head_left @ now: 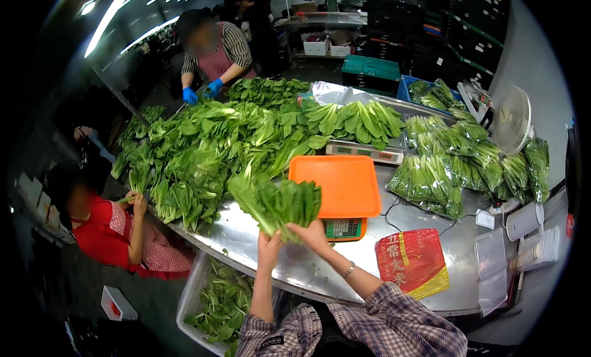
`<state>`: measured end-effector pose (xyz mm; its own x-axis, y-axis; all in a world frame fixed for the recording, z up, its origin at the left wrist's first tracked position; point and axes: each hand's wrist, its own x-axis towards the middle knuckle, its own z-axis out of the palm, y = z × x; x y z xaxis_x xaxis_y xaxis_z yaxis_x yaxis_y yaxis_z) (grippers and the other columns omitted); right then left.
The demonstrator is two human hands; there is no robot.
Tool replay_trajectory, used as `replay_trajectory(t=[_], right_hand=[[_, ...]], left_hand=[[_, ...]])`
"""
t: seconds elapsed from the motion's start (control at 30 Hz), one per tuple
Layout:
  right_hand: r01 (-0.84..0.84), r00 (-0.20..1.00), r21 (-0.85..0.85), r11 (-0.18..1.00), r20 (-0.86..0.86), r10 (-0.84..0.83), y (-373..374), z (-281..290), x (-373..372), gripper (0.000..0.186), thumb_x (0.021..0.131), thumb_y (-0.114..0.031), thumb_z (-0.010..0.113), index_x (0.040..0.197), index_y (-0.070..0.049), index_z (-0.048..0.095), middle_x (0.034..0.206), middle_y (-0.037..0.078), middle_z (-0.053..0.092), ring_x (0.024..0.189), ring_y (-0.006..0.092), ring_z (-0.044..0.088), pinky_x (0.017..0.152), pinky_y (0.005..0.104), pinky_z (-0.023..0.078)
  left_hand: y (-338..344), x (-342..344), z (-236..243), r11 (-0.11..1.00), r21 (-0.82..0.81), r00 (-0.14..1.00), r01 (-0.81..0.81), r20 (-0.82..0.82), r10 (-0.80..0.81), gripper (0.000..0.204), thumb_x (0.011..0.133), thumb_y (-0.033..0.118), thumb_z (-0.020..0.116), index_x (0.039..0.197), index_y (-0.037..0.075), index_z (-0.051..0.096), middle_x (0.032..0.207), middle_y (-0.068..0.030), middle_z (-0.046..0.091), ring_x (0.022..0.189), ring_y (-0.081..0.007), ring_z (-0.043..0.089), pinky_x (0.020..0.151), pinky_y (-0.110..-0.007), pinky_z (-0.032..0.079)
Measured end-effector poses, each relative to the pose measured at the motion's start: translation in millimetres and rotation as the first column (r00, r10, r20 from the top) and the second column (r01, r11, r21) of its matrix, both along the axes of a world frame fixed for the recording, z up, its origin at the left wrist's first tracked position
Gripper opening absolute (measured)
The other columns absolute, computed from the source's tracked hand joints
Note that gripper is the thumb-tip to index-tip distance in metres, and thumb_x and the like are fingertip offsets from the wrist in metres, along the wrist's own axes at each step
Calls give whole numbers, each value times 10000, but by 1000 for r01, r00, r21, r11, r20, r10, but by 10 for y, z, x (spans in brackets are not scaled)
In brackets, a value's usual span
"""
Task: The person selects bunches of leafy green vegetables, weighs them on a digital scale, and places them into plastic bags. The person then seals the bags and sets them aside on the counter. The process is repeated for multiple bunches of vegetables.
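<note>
A bunch of leafy greens [280, 203] is held up above the metal table, its leaves fanned out away from me. My left hand [269, 248] is closed on the pale stalks at the lower left of the bunch. Beside it, my right hand [310, 234] is closed round the bunch's near right side. Just right of the greens sits a scale with an orange tray [345, 191] that bears nothing. Part of its green keypad [342, 228] shows beneath the tray. A big heap of loose leafy greens [209, 135] covers the table's left and far side.
Bagged greens [425, 181] lie at the right near a white fan [512, 120]. Behind the orange tray, another scale [363, 151] carries greens. A red and yellow sack [414, 263] lies near right. Two people work across the heap. A white crate [191, 301] stands below the table.
</note>
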<state>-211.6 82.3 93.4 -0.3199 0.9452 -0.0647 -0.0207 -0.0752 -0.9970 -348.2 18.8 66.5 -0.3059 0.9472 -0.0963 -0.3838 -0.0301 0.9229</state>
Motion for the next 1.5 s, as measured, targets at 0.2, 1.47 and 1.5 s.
replay_trajectory(t=[0.2, 1.47, 1.5], right_hand=[[305, 949, 240, 922, 5, -315, 728, 135, 807, 351, 747, -198, 668, 972, 62, 599, 860, 152, 659, 771, 196, 634, 678, 320, 495], [-30, 396, 498, 867, 802, -447, 4588, 209, 2495, 1027, 716, -691, 532, 1372, 48, 255, 1413, 270, 256, 1338, 362, 218, 1083, 433, 215], [-21, 402, 494, 869, 800, -445, 4681, 160, 2490, 1052, 699, -703, 539, 1373, 52, 250, 1416, 269, 249, 1343, 359, 208, 1087, 436, 201]], left_hand=[[1048, 743, 116, 984, 50, 985, 171, -46, -169, 410, 886, 61, 489, 1272, 31, 355, 1156, -109, 525, 1025, -210, 564, 763, -340, 526], [4667, 1138, 415, 956, -96, 237, 276, -957, -165, 889, 787, 577, 561, 1346, -51, 276, 1342, -314, 325, 1269, -407, 305, 1037, -433, 273], [4903, 1271, 261, 965, -92, 251, 246, -956, -155, 971, 760, 611, 570, 1383, -37, 202, 1384, -324, 252, 1305, -423, 237, 1055, -461, 231]])
